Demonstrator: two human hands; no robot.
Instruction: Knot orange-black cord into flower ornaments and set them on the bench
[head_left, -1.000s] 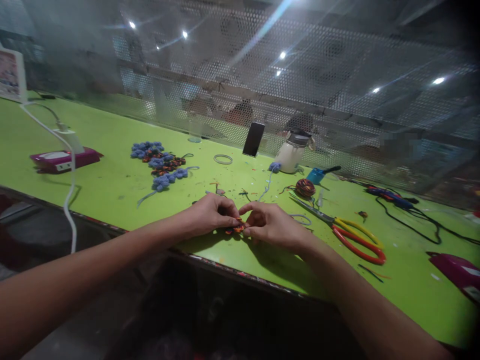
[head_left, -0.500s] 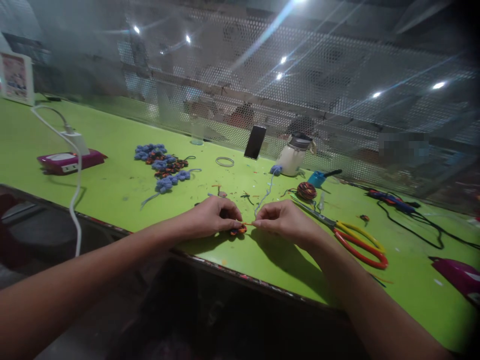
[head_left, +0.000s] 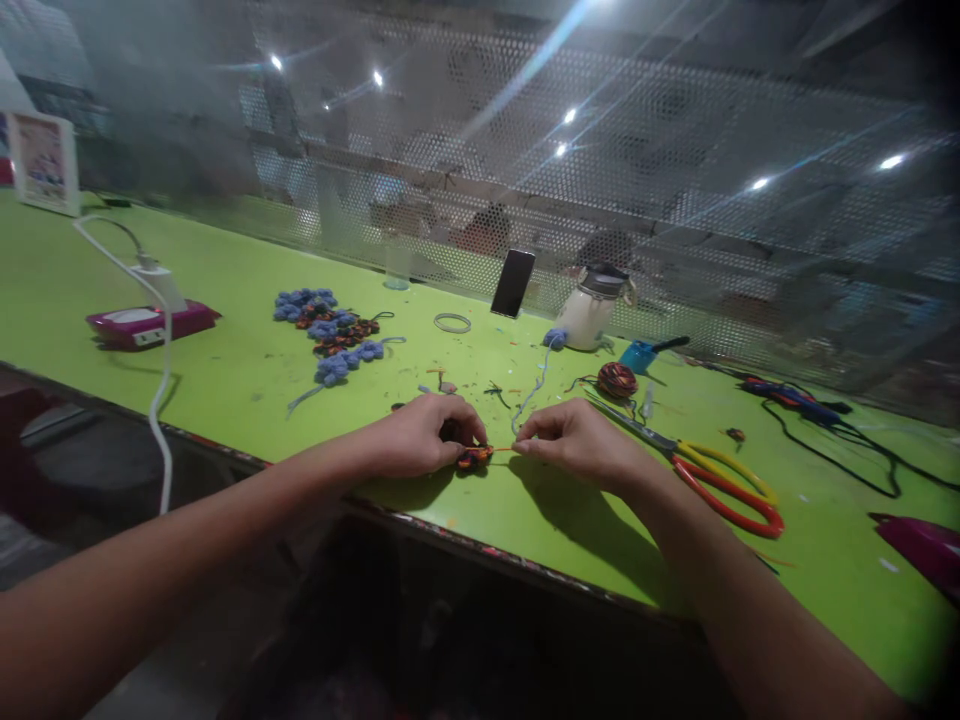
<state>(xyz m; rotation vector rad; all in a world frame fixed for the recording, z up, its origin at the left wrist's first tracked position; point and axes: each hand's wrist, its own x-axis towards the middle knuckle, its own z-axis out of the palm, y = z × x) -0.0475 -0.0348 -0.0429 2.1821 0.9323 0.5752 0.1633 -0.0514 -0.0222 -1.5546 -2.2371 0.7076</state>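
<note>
While the bare left hand (head_left: pixel 431 435) pinched a small, dark, multicoloured piece of knotted yarn (head_left: pixel 474 459) between thumb and fingers, the bare right hand (head_left: pixel 574 440) gripped a thin orange strand of yarn (head_left: pixel 504 450) with thumb and forefinger. The piece was located just below the centre of the frame, over the bright green tabletop (head_left: pixel 247 420) near its front edge. The strand extended in a straight line from the piece to the right fingertips; the two hands were apart.

To the right of centre lay a pair of long-bladed metal scissors with yellow and red handles (head_left: pixel 667 446), open end of the handles toward the lower right. Just above the blades sat a round ball of dark red, multicoloured yarn (head_left: pixel 617 380). A slender pale blue strand (head_left: pixel 536 385) ran up from near the right hand to a blue yarn bundle (head_left: pixel 556 338) beside a white bottle with a dark lid (head_left: pixel 587 315). Left of centre, blue and dark multicoloured knotted yarn strips (head_left: pixel 328 325) lay grouped together. Small thread scraps were noted above the hands.
</note>
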